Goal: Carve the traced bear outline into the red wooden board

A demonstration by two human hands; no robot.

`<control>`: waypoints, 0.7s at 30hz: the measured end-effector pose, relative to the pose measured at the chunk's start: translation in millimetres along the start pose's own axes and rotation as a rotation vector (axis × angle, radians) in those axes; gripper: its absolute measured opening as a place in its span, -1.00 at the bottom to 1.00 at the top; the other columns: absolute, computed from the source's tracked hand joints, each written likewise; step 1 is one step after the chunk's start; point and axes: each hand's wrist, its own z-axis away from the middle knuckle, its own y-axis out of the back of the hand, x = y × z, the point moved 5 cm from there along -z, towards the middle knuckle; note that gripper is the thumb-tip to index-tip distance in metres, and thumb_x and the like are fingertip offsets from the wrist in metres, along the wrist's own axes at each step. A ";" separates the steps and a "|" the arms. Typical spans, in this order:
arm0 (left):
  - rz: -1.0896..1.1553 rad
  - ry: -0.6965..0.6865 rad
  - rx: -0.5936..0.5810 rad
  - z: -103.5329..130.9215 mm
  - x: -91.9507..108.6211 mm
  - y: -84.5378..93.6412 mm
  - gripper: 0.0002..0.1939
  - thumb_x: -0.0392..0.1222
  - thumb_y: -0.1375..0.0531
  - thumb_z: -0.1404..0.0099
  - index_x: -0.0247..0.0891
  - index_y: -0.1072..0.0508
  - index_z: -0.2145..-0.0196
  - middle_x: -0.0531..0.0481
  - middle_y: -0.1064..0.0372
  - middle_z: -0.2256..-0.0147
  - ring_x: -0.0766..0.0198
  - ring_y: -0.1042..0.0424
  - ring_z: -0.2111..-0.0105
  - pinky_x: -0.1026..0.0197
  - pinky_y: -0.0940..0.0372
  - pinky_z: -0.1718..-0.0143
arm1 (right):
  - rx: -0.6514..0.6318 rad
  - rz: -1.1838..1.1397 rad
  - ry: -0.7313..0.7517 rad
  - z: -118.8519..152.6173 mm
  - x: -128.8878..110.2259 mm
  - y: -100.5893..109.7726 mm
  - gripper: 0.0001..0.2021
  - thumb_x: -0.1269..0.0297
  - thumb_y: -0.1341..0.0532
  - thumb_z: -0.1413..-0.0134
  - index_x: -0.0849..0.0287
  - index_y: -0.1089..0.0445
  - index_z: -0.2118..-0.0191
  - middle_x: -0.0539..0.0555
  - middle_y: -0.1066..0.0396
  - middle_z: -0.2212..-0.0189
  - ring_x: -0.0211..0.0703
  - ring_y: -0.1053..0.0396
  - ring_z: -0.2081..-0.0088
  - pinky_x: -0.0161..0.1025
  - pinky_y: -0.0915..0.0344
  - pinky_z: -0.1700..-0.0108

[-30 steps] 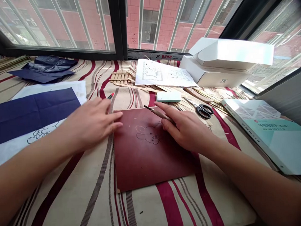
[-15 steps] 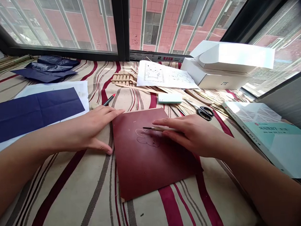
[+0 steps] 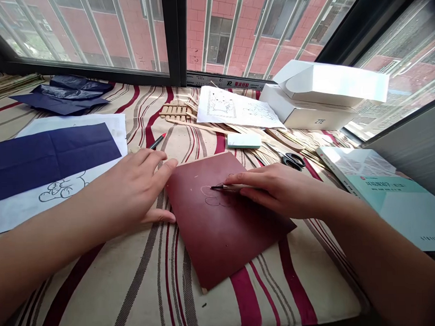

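A square, dark red board (image 3: 220, 243) lies tilted on the striped cloth. On its upper part are thin drawn outlines, one curve of them paler. My right hand (image 3: 275, 187) is closed around a slim carving tool (image 3: 223, 187). The tool's dark tip rests at the pale curve; most of its handle is hidden by my fingers. At the board's left edge is my left hand (image 3: 143, 184), fingers apart, with the thumb and a fingertip touching the edge. A pen with a red end (image 3: 158, 141) lies just beyond that hand.
Left are dark blue sheets (image 3: 53, 154) over white paper (image 3: 107, 174) with a line drawing. Beyond the board lie a pale green block (image 3: 244, 141), scissors (image 3: 292, 160), wooden strips (image 3: 176, 111) and a drawing sheet (image 3: 237, 107). A white box (image 3: 319, 116) and a book (image 3: 393, 190) are right.
The board has turned counterclockwise, its near corner swinging right. My left hand has shifted right against its edge, uncovering more of the drawing on the white paper. The carving tool's tip stays near the pale curve.
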 end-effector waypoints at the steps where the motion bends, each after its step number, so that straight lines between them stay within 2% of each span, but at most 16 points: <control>1: -0.015 -0.036 0.032 1.5 7.3 6.1 -0.15 0.56 -0.23 -0.35 -0.34 -0.52 -0.11 -0.41 -0.49 -0.07 -0.34 -0.42 -0.09 -0.20 -0.33 -0.09 | -0.010 0.003 0.008 -0.3 -1.3 0.1 -0.62 0.38 -0.14 -0.51 0.09 -0.56 -0.27 0.11 -0.71 -0.07 -0.05 -0.69 0.02 -0.18 -0.53 0.04; 2: -0.006 -0.076 0.032 2.8 15.1 9.9 -0.27 0.52 -0.27 -0.35 -0.29 -0.56 0.04 -0.34 -0.52 0.01 -0.27 -0.45 -0.01 -0.15 -0.34 -0.03 | -0.018 0.012 0.014 -0.7 -2.8 0.1 -0.62 0.38 -0.16 -0.51 0.08 -0.57 -0.28 0.10 -0.71 -0.06 -0.06 -0.69 0.03 -0.19 -0.53 0.05; 4: 0.071 -0.155 -0.016 4.5 30.1 11.8 -0.47 0.38 -0.38 -0.35 -0.18 -0.50 0.33 -0.13 -0.51 0.31 -0.06 -0.46 0.26 -0.01 -0.30 0.23 | -0.031 0.046 0.018 -1.7 -5.8 0.1 -0.62 0.36 -0.16 -0.53 0.06 -0.57 -0.28 0.09 -0.72 -0.04 -0.08 -0.69 0.06 -0.21 -0.51 0.07; 6: 0.155 -0.198 -0.078 4.3 39.7 8.0 -0.49 0.27 -0.46 -0.32 -0.15 -0.42 0.46 -0.03 -0.46 0.46 0.05 -0.42 0.41 0.05 -0.21 0.38 | -0.045 0.092 0.008 -2.9 -8.3 0.9 -0.62 0.32 -0.14 -0.56 0.05 -0.57 -0.30 0.08 -0.72 -0.01 -0.10 -0.69 0.11 -0.22 -0.49 0.11; 10: 0.187 -0.216 -0.172 0.1 41.4 -4.8 -0.47 0.31 -0.42 -0.34 -0.17 -0.46 0.49 -0.03 -0.50 0.48 0.06 -0.48 0.44 0.06 -0.22 0.42 | -0.080 0.189 0.032 -6.7 -15.3 6.0 -0.61 0.30 -0.11 -0.58 0.03 -0.57 -0.31 0.08 -0.73 0.02 -0.11 -0.67 0.18 -0.24 -0.38 0.25; 15: 0.138 -0.183 -0.131 -1.5 33.4 -10.4 -0.39 0.42 -0.42 -0.28 -0.16 -0.43 0.52 -0.04 -0.47 0.50 0.06 -0.46 0.44 0.05 -0.21 0.42 | -0.156 0.368 0.076 -11.7 -23.2 12.3 -0.55 0.46 -0.14 -0.47 0.05 -0.57 -0.31 0.08 -0.74 0.10 -0.17 -0.56 0.37 -0.22 -0.04 0.44; 21: 0.168 -0.186 -0.123 -1.9 31.5 -12.2 -0.38 0.44 -0.36 -0.33 -0.16 -0.43 0.50 -0.04 -0.49 0.48 0.06 -0.47 0.41 0.06 -0.22 0.40 | -0.224 0.439 0.066 -16.7 -28.5 13.7 -0.49 0.54 -0.15 -0.38 0.07 -0.57 -0.30 0.11 -0.74 0.08 -0.12 -0.54 0.35 -0.19 0.00 0.44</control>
